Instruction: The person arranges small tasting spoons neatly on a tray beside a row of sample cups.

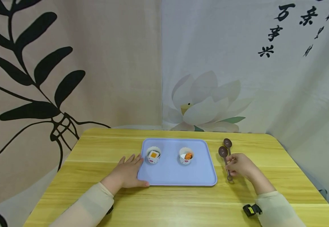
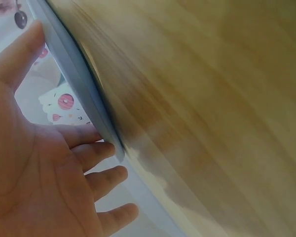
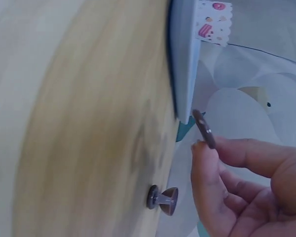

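A light blue tray (image 1: 168,174) lies on the wooden table. My left hand (image 1: 128,172) touches its near left corner, fingers spread along the left side and thumb at the front edge. Two small patterned paper cups stand on the tray. The left cup (image 1: 153,160) holds a white and orange square piece, the right cup (image 1: 184,161) an orange piece. Right of the tray, my right hand (image 1: 243,166) pinches a brown spoon (image 3: 204,130) by its handle between thumb and forefinger. A second brown spoon (image 3: 164,200) rests on the table; the hand partly hides its handle in the head view.
The yellow wood-grain table (image 1: 164,206) reaches back to a hanging cloth (image 1: 124,78) printed with leaves, a lotus and black characters. Each wrist carries a small black device, the right one (image 1: 251,209) showing plainly near the sleeve.
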`<act>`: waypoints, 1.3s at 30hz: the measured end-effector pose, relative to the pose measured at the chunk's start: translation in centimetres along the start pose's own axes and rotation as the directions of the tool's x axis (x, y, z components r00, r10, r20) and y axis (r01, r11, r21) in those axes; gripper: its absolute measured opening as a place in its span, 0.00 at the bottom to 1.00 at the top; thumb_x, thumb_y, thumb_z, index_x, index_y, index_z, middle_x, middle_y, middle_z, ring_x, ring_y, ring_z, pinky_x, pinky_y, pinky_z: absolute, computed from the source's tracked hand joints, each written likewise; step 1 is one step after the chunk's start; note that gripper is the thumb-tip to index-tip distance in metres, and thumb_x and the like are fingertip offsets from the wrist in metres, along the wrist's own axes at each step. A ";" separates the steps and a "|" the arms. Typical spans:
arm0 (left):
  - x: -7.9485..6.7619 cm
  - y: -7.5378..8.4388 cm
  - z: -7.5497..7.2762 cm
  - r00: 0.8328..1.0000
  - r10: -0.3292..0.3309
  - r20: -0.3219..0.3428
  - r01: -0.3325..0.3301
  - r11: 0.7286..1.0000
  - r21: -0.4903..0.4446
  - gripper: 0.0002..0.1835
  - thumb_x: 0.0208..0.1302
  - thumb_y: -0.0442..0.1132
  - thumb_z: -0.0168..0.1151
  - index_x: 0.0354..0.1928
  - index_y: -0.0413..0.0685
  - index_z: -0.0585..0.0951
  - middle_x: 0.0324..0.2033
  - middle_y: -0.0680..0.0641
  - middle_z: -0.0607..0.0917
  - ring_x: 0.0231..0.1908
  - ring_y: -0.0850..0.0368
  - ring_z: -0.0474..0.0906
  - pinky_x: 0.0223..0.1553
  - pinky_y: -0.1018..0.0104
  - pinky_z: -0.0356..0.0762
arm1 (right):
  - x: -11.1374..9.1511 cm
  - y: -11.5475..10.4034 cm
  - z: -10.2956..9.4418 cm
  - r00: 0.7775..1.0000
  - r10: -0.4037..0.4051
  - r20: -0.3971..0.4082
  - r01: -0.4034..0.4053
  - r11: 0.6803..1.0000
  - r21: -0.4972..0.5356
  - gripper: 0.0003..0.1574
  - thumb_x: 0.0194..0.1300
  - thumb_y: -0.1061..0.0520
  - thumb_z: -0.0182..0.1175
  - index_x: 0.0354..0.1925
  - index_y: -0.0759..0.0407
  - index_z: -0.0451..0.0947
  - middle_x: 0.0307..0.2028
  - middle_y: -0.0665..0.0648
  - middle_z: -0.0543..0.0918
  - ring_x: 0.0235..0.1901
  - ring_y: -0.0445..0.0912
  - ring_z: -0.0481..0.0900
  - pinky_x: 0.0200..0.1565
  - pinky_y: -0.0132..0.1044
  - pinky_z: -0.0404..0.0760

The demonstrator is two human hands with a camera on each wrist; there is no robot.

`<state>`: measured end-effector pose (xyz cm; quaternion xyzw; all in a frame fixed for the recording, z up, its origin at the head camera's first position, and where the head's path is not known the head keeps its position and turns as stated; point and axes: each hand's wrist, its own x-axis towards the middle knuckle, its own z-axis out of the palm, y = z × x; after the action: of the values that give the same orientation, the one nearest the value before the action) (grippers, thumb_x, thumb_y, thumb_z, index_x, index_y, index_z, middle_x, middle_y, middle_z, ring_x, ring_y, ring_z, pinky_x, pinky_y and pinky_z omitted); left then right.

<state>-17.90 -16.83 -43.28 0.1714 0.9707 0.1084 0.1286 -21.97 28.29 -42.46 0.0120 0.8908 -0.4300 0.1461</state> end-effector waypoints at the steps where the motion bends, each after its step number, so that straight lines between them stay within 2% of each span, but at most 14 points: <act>1: 0.1 0.0 0.0 1.000 -0.001 0.000 0.001 1.000 0.001 0.61 0.52 0.73 0.65 0.75 0.35 0.60 0.75 0.36 0.58 0.75 0.34 0.50 0.70 0.31 0.43 | -0.1 -0.1 -0.1 1.000 -0.005 -0.006 0.005 1.000 0.003 0.21 0.66 0.71 0.60 0.55 0.80 0.70 0.35 0.64 0.82 0.29 0.46 0.81 0.31 0.38 0.85; 7: 0.3 0.0 0.2 1.000 0.001 0.001 -0.001 1.000 0.006 0.61 0.52 0.74 0.65 0.75 0.36 0.60 0.76 0.37 0.57 0.75 0.35 0.49 0.71 0.32 0.43 | -0.9 -0.7 -0.4 0.999 -0.027 -0.028 0.028 0.998 0.049 0.25 0.67 0.70 0.60 0.59 0.81 0.68 0.38 0.65 0.81 0.30 0.46 0.82 0.33 0.38 0.86; 17: 0.4 -0.2 0.3 1.000 0.004 -0.004 -0.004 1.000 0.004 0.61 0.52 0.74 0.65 0.75 0.36 0.60 0.76 0.37 0.57 0.75 0.35 0.49 0.71 0.32 0.43 | -1.6 -1.2 -0.7 0.995 -0.073 -0.074 0.078 0.994 0.074 0.24 0.68 0.68 0.60 0.59 0.79 0.69 0.40 0.64 0.81 0.30 0.45 0.81 0.32 0.35 0.85; 28: 0.6 -0.2 0.6 1.000 0.004 -0.010 -0.004 1.000 -0.004 0.62 0.51 0.75 0.65 0.75 0.36 0.60 0.76 0.38 0.57 0.75 0.35 0.50 0.70 0.31 0.43 | -2.3 -3.4 0.6 0.981 -0.116 -0.157 0.134 0.985 0.107 0.26 0.68 0.67 0.62 0.61 0.77 0.71 0.41 0.64 0.81 0.31 0.46 0.82 0.35 0.36 0.86; 39: 0.2 -0.2 0.3 1.000 0.008 -0.012 -0.009 1.000 -0.019 0.62 0.52 0.74 0.65 0.75 0.34 0.60 0.75 0.36 0.58 0.74 0.34 0.50 0.70 0.30 0.43 | -2.7 -4.8 1.8 0.969 -0.169 -0.182 0.198 0.968 0.154 0.24 0.67 0.67 0.63 0.59 0.76 0.73 0.40 0.64 0.82 0.33 0.46 0.83 0.35 0.36 0.86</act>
<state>-18.09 -16.90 -43.64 0.1736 0.9697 0.1191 0.1238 -19.67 24.16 -39.13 -0.0222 0.8571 -0.5139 0.0286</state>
